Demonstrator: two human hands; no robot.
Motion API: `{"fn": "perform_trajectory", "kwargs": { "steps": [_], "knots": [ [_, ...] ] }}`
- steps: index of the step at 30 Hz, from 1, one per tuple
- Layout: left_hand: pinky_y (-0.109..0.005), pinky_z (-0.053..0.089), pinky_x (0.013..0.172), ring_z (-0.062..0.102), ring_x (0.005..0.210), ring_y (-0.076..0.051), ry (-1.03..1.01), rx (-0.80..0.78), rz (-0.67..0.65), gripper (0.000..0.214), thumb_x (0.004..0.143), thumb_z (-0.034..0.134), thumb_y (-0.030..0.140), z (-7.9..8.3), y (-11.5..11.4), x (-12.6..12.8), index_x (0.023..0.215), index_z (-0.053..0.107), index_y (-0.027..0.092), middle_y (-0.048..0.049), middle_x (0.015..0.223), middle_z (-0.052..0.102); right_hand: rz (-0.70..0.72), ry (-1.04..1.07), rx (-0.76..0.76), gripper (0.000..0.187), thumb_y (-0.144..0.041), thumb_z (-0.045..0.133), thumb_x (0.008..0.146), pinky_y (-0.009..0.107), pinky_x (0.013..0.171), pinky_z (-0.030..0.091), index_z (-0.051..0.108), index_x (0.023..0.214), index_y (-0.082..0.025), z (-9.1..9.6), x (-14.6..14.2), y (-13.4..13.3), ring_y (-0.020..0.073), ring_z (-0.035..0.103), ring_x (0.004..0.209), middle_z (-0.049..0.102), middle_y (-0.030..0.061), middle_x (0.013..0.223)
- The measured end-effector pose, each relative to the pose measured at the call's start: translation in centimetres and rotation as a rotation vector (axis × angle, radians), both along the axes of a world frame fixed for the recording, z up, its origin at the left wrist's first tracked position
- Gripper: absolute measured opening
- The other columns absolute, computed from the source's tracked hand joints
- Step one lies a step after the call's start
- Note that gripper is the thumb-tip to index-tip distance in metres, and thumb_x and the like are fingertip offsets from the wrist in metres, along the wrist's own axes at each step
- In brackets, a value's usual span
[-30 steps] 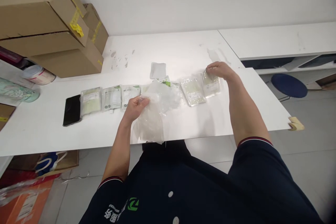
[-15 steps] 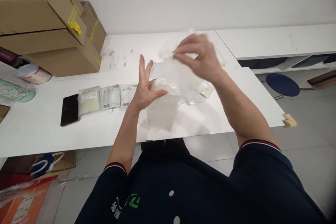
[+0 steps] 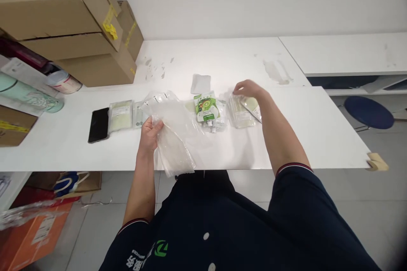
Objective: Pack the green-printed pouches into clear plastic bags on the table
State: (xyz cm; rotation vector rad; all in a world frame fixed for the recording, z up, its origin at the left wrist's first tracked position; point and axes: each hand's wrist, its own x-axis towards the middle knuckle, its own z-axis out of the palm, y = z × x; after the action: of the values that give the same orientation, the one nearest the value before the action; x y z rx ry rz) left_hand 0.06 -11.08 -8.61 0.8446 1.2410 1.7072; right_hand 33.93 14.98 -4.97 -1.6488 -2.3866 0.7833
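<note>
My left hand (image 3: 151, 131) grips a clear plastic bag (image 3: 173, 135) that hangs over the near edge of the white table (image 3: 302, 135). My right hand (image 3: 249, 90) reaches over the table and rests curled on pale green packets (image 3: 241, 112) at the right end of a row. Whether those fingers grip a packet is unclear. A green spouted kiwi pouch (image 3: 206, 110) lies just left of those packets. More pale packets (image 3: 121, 115) lie at the left of the row, partly hidden behind the bag.
A black phone (image 3: 98, 124) lies at the left of the row. Stacked cardboard boxes (image 3: 63, 21) and cans (image 3: 63, 82) stand at the back left. A small white sachet (image 3: 201, 83) lies behind the pouch. A blue stool (image 3: 369, 112) stands on the right.
My right hand came down from above the bag onto the packets at the right. My left hand closed on the bag and lowered it toward the near edge, uncovering the kiwi pouch.
</note>
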Motion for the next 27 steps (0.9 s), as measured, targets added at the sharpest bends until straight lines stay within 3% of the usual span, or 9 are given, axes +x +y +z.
{"fn": "perform_trajectory", "kwargs": {
  "steps": [3, 8, 11, 14, 18, 21, 23, 25, 27],
  "knots": [
    [-0.029, 0.058, 0.081, 0.071, 0.093, -0.022, -0.015, 0.007, 0.005, 0.057, 0.053, 0.089, 0.043, -0.2, -0.1, -0.4, 0.101, 0.067, 0.02, -0.0069, 0.096, 0.075, -0.009, 0.194, 0.187, 0.026, -0.042, 0.063, 0.077, 0.044, 0.09, 0.047, 0.072, 0.086, -0.019, 3.8, 1.0, -1.7, 0.0238, 0.063, 0.095, 0.071, 0.0063, 0.098],
    [-0.031, 0.06, 0.075, 0.071, 0.092, -0.026, 0.012, 0.006, -0.041, 0.051, 0.05, 0.089, 0.049, 0.1, 0.2, -0.4, 0.088, 0.069, 0.02, -0.0059, 0.085, 0.075, 0.0, 0.542, 0.521, 0.006, -0.03, 0.065, 0.079, 0.042, 0.092, 0.045, 0.066, 0.08, -0.024, 11.3, 1.3, -4.8, 0.0228, 0.06, 0.101, 0.07, 0.0053, 0.106],
    [-0.033, 0.06, 0.074, 0.071, 0.092, -0.027, 0.04, 0.078, -0.045, 0.049, 0.05, 0.088, 0.051, 1.1, 1.3, 0.2, 0.083, 0.07, 0.021, -0.0049, 0.082, 0.074, 0.094, 0.577, 0.746, 0.005, -0.028, 0.062, 0.082, 0.04, 0.089, 0.046, 0.066, 0.083, -0.025, 13.6, -1.0, -7.6, 0.0204, 0.061, 0.094, 0.07, 0.0029, 0.097],
    [-0.034, 0.06, 0.075, 0.07, 0.096, -0.028, 0.113, 0.138, -0.028, 0.048, 0.053, 0.086, 0.053, 2.9, 3.2, 1.6, 0.084, 0.071, 0.021, -0.0047, 0.084, 0.074, 0.186, 0.597, 0.695, 0.011, -0.032, 0.061, 0.084, 0.036, 0.079, 0.05, 0.065, 0.078, -0.025, 14.2, -5.3, -11.0, 0.0184, 0.062, 0.084, 0.067, 0.0011, 0.088],
    [-0.034, 0.059, 0.076, 0.07, 0.095, -0.027, 0.219, 0.111, -0.08, 0.049, 0.054, 0.086, 0.052, 4.5, 5.2, 3.0, 0.087, 0.071, 0.018, -0.0036, 0.086, 0.073, 0.279, 0.729, 0.243, 0.023, -0.049, 0.052, 0.091, 0.035, 0.077, 0.052, 0.06, 0.086, -0.028, 12.9, -9.0, -13.7, 0.0176, 0.063, 0.084, 0.069, -0.0014, 0.092],
    [-0.03, 0.058, 0.077, 0.069, 0.094, -0.023, 0.187, 0.118, 0.028, 0.05, 0.056, 0.085, 0.053, 3.7, 4.5, 1.3, 0.09, 0.07, 0.02, -0.003, 0.089, 0.074, 0.196, 0.724, 0.243, 0.028, -0.056, 0.046, 0.092, 0.037, 0.08, 0.052, 0.056, 0.094, -0.03, 9.7, -7.4, -13.5, 0.0184, 0.063, 0.087, 0.067, -0.0001, 0.105],
    [-0.027, 0.057, 0.079, 0.069, 0.094, -0.021, 0.119, 0.144, 0.146, 0.05, 0.058, 0.084, 0.055, 2.5, 3.2, -0.8, 0.091, 0.069, 0.021, -0.0029, 0.089, 0.074, 0.164, 0.402, 0.28, 0.028, -0.053, 0.061, 0.083, 0.04, 0.079, 0.051, 0.054, 0.088, -0.026, 6.2, -5.3, -13.6, 0.023, 0.062, 0.087, 0.066, 0.0052, 0.102],
    [-0.026, 0.055, 0.081, 0.068, 0.095, -0.019, 0.062, 0.167, 0.24, 0.049, 0.061, 0.082, 0.057, 1.1, 1.7, -2.9, 0.09, 0.069, 0.02, -0.003, 0.09, 0.073, 0.223, -0.029, 0.11, 0.036, -0.049, 0.071, 0.074, 0.042, 0.074, 0.051, 0.056, 0.094, -0.023, 2.3, -3.6, -14.5, 0.0291, 0.063, 0.086, 0.066, 0.0112, 0.102],
    [-0.027, 0.054, 0.085, 0.067, 0.098, -0.019, 0.037, 0.164, 0.278, 0.049, 0.064, 0.078, 0.061, 0.0, 0.6, -4.2, 0.089, 0.069, 0.019, -0.0026, 0.09, 0.073, 0.21, -0.258, 0.056, 0.034, -0.043, 0.064, 0.081, 0.043, 0.072, 0.05, 0.056, 0.106, -0.021, -0.9, -2.9, -15.7, 0.0334, 0.064, 0.09, 0.065, 0.0166, 0.106]
  ]
}}
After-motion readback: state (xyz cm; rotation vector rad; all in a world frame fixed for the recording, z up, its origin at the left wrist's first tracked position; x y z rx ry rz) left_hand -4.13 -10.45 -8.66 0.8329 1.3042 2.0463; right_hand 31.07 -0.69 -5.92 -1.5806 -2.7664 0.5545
